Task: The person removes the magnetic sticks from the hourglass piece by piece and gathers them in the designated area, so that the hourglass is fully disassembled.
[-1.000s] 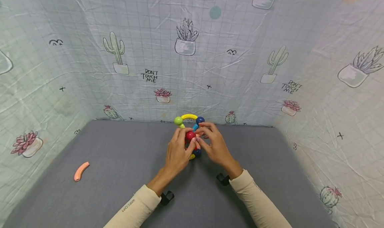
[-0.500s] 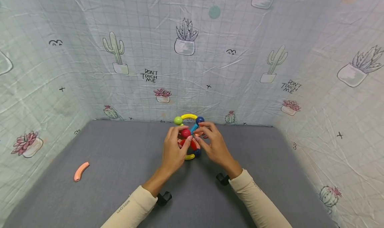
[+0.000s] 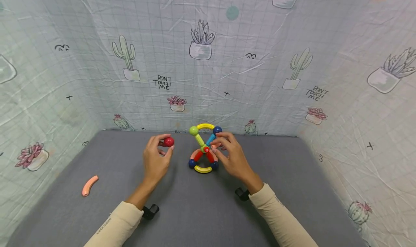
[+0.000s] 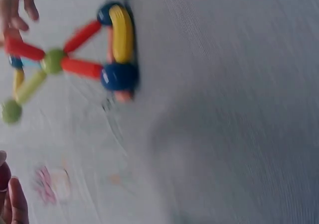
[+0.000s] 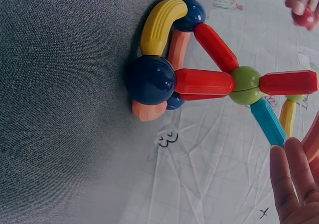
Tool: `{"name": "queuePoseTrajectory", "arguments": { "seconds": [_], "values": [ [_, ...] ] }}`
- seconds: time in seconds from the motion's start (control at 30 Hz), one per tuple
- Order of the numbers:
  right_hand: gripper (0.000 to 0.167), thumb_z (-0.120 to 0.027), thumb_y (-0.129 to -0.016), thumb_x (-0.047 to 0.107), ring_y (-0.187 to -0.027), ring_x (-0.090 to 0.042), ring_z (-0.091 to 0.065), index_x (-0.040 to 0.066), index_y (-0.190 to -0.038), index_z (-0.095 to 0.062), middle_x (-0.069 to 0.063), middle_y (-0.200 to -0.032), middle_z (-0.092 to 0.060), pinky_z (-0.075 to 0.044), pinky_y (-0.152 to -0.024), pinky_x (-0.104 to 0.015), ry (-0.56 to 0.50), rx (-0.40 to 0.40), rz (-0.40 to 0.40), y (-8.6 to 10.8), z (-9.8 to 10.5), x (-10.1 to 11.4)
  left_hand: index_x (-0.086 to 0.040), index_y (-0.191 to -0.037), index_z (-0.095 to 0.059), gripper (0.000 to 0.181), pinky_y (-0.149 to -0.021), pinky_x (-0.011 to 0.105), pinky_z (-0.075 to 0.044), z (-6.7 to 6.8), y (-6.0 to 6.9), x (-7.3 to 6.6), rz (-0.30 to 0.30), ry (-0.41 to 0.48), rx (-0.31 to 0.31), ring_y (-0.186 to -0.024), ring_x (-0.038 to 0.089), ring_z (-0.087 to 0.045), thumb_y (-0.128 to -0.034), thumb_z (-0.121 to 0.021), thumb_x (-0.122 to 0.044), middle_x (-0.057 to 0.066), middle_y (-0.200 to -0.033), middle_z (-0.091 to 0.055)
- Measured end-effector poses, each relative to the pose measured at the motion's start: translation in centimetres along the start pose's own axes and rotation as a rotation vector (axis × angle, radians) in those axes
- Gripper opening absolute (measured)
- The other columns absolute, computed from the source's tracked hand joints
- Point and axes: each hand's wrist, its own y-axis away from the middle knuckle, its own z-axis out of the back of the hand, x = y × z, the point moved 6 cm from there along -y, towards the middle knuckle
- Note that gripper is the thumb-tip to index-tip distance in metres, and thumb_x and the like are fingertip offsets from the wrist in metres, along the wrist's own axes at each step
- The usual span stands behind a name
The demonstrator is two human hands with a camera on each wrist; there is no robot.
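Mid-table stands a figure of building sticks and balls, joined at a green ball (image 5: 244, 85). Below that ball, red sticks (image 5: 204, 82) reach down to navy balls (image 5: 151, 79) and a yellow curved stick (image 3: 203, 169). Above it, a blue stick (image 5: 269, 122) and a light green stick (image 3: 199, 139) lead to a yellow arc (image 3: 205, 126). One short red stick (image 5: 289, 82) points out with its end bare. Left of the figure, my left hand (image 3: 156, 158) pinches a red ball (image 3: 168, 142). My right hand (image 3: 232, 156), at the figure's right, pinches a salmon stick (image 3: 215, 145), mostly hidden by fingers.
A loose salmon curved stick (image 3: 89, 186) lies on the left of the grey table (image 3: 201, 211). A hanging cloth (image 3: 156, 52) printed with cacti closes off the back and sides.
My left hand has pulled the red ball off the figure's centre and carried it left, uncovering the red stick's end. My right hand has stayed in place.
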Motion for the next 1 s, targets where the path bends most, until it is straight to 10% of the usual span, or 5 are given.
{"name": "queuePoseTrajectory", "arguments": {
  "seconds": [0.33,0.67,1.0],
  "values": [
    [0.02,-0.072,-0.103,0.019,-0.116,-0.027,-0.065,0.01,-0.121,-0.074,-0.014,-0.148,-0.054,-0.061,-0.091,-0.052,-0.005,-0.011,0.009,0.1,0.3,0.0,-0.005,-0.121,-0.076,0.041,-0.065,0.004,-0.04,1.8,-2.2,6.1,0.092,-0.1,0.024,-0.089,0.032,-0.07,-0.0825,-0.086,0.005,0.018,-0.111,-0.065],
    [0.022,-0.072,-0.103,0.022,-0.117,-0.027,-0.065,0.01,-0.121,-0.075,-0.012,-0.148,-0.054,-0.061,-0.091,-0.053,-0.006,-0.008,-0.005,0.1,0.3,-0.1,-0.001,-0.123,-0.075,0.039,-0.086,0.053,-0.053,2.3,-4.7,11.6,0.157,-0.227,0.168,-0.093,0.043,-0.072,-0.0853,-0.084,0.003,0.025,-0.113,-0.066],
    [0.021,-0.072,-0.103,0.022,-0.117,-0.024,-0.065,0.012,-0.121,-0.074,-0.012,-0.149,-0.054,-0.062,-0.091,-0.046,0.009,-0.005,0.008,0.1,0.0,-0.2,-0.003,-0.128,-0.073,0.04,-0.082,0.051,-0.051,3.0,-6.2,15.7,0.289,-0.345,0.309,-0.1,0.04,-0.066,-0.0898,-0.083,-0.006,0.026,-0.121,-0.068]
  ]
}}
